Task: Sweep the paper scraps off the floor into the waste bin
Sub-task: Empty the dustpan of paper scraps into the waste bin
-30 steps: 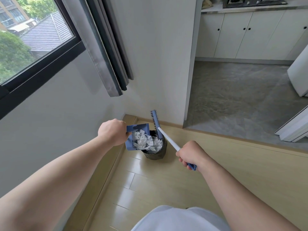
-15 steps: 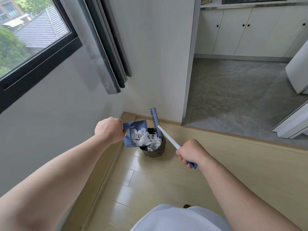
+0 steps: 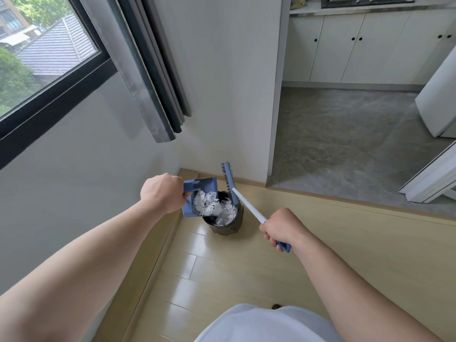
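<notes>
1. Nearest, a white garment (image 3: 259,324) is cut off by the bottom edge, and both bare forearms run out of frame.
2. Two hands show. The right hand (image 3: 281,228) is clenched round the handle of one brush (image 3: 229,180), whose blue end pokes out below the fist. The left hand (image 3: 161,192) grips the handle of one blue dustpan (image 3: 199,185), its fingers mostly hidden behind its back.
3. The dustpan tilts over the left rim of one dark waste bin (image 3: 225,227), which stands on the pale wooden floor (image 3: 246,267) near the corner.
4. Crumpled white paper scraps (image 3: 209,206) lie heaped in the dustpan and the bin; they cannot be counted.
5. The brush head sits at the bin's far right rim; whether they touch is unclear.
6. Beyond are white walls, a grey curtain (image 3: 148,70) and a dark-framed window (image 3: 49,45), both cut off at the top.
7. Farthest right, grey tiles (image 3: 345,134) lead to white cabinets (image 3: 357,45).
</notes>
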`<state>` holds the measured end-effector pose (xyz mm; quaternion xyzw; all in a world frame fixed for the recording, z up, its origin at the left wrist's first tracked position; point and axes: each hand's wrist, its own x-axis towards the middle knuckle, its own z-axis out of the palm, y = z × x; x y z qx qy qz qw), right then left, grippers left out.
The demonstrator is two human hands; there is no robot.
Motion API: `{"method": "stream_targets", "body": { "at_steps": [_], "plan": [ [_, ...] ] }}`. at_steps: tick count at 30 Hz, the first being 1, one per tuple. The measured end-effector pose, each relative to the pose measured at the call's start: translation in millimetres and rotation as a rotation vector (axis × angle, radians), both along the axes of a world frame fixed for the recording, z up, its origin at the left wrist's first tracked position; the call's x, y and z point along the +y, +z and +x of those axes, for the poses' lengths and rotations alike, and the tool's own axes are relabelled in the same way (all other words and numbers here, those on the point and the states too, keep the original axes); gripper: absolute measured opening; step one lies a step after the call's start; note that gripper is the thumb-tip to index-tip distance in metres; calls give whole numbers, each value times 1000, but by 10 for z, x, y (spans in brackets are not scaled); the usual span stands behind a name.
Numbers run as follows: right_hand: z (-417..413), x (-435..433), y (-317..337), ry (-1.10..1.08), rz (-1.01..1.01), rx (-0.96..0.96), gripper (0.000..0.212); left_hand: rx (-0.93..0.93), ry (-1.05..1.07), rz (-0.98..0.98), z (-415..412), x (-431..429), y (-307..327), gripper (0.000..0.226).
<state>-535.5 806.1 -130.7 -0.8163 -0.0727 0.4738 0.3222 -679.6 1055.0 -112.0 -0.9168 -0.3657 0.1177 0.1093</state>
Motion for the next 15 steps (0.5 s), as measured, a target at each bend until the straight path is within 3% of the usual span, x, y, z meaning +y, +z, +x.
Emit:
{"method": "stream_targets", "body": {
  "at_steps": [15],
  "plan": [
    [-7, -40, -4, -21, 26, -16, 15, 103, -129, 37, 27, -110, -10, 21]
  ]
}}
